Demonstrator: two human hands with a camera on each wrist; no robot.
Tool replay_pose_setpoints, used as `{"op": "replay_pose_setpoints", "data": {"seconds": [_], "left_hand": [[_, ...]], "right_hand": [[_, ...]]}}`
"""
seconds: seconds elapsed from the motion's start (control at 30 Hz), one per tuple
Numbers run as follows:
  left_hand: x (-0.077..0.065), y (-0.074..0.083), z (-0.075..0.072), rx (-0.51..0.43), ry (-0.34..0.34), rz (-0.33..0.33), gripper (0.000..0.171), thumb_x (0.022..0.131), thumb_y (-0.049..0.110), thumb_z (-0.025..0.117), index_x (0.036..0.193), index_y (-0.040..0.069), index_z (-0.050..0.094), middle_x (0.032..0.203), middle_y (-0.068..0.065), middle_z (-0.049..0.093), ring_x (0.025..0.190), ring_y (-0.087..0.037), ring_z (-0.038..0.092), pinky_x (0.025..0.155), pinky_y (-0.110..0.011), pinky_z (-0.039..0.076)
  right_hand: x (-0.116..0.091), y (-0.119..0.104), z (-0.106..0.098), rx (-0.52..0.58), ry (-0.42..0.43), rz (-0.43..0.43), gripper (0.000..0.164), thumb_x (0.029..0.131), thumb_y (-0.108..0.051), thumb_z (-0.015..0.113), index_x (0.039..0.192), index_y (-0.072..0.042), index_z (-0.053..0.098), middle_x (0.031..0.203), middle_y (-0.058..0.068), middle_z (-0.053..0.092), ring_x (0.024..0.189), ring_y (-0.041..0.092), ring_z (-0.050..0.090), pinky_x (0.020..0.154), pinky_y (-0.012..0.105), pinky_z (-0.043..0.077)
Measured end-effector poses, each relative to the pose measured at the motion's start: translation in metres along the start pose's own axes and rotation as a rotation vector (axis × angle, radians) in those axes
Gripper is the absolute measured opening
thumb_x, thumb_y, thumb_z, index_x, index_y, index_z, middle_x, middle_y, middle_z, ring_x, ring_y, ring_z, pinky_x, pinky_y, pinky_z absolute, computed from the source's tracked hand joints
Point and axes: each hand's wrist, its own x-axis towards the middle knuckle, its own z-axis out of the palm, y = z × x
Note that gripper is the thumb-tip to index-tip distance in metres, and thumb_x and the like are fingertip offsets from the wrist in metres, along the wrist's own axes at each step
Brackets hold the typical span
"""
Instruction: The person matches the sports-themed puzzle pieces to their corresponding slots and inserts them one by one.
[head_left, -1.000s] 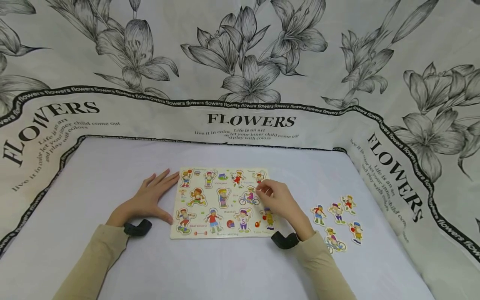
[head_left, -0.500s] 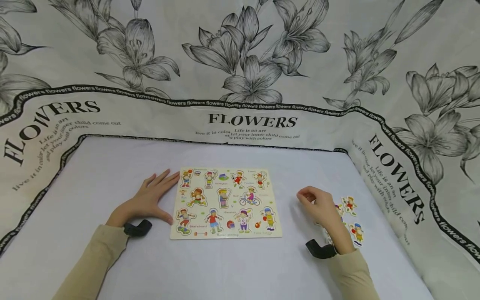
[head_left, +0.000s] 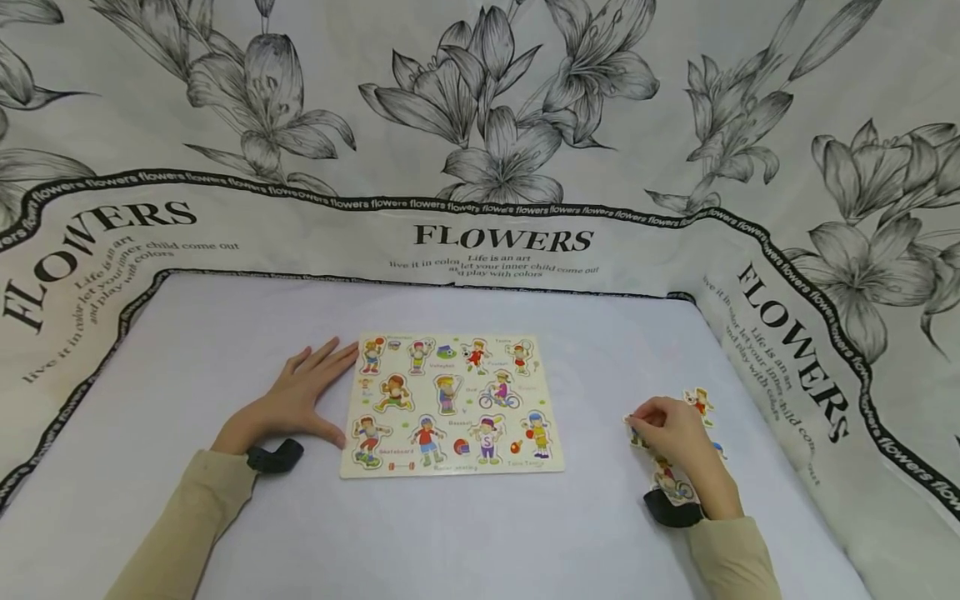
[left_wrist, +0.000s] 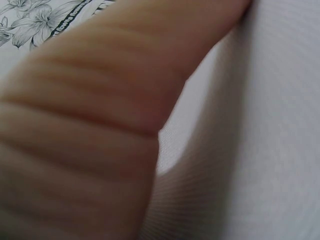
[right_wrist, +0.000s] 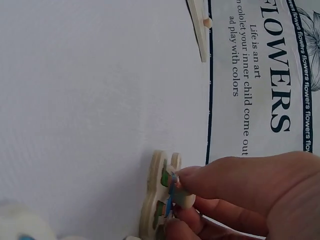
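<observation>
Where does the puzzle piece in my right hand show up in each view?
Head: piece right of center, partly hidden by the right hand.
Left wrist: not in it.
Right wrist: bottom, near the middle.
Shared landmark: flower cloth, top in head, top left in left wrist, right side in right wrist.

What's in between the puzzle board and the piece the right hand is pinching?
Just bare white table lies between the board and that piece; the head view shows it.

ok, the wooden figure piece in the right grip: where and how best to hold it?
By the knob, I'd say, pinched from above, on the printed side of the figure piece. The knob stands up from a thin, roughly face-up slab; the right grip has it between thumb and fingers.
</observation>
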Motion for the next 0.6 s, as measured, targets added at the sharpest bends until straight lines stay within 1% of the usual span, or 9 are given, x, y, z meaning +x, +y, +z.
{"op": "replay_pose_setpoints", "data": {"seconds": [0.07,0.23,0.33,0.6], "left_hand": [[0.000,0.000,0.000,0.001,0.001,0.000,0.138,0.054,0.077,0.079,0.158,0.006,0.022,0.165,-0.009,0.018,0.151,-0.036,0.002,0.117,-0.059,-0.001],[0.001,0.000,0.001,0.002,-0.001,-0.002,0.139,0.054,0.078,0.078,0.158,0.007,0.021,0.165,-0.008,0.018,0.151,-0.036,0.002,0.117,-0.058,-0.001],[0.001,0.001,0.000,0.002,0.001,-0.007,0.139,0.053,0.079,0.078,0.158,0.007,0.022,0.165,-0.009,0.018,0.151,-0.036,0.002,0.117,-0.059,0.000],[0.001,0.001,-0.002,-0.001,0.002,-0.014,0.140,0.053,0.079,0.078,0.158,0.007,0.021,0.165,-0.010,0.018,0.151,-0.036,0.001,0.117,-0.059,-0.001]], "right_hand": [[0.000,-0.001,0.000,-0.003,-0.011,0.014,0.008,0.088,-0.009,0.071,0.088,-0.001,0.068,0.071,0.004,0.060,0.060,0.016,0.053,0.051,0.027,0.045],[0.003,-0.006,-0.001,-0.061,-0.029,0.050,0.007,0.083,-0.007,0.069,0.084,-0.001,0.067,0.071,0.002,0.061,0.063,0.016,0.052,0.055,0.030,0.043],[0.004,-0.009,-0.001,-0.080,-0.012,0.036,0.006,0.080,-0.006,0.069,0.082,0.000,0.067,0.070,0.001,0.061,0.064,0.015,0.052,0.057,0.031,0.043],[0.007,-0.014,-0.002,-0.086,0.007,-0.012,0.006,0.082,-0.003,0.070,0.081,0.002,0.069,0.070,0.003,0.064,0.063,0.015,0.054,0.055,0.031,0.045]]}}
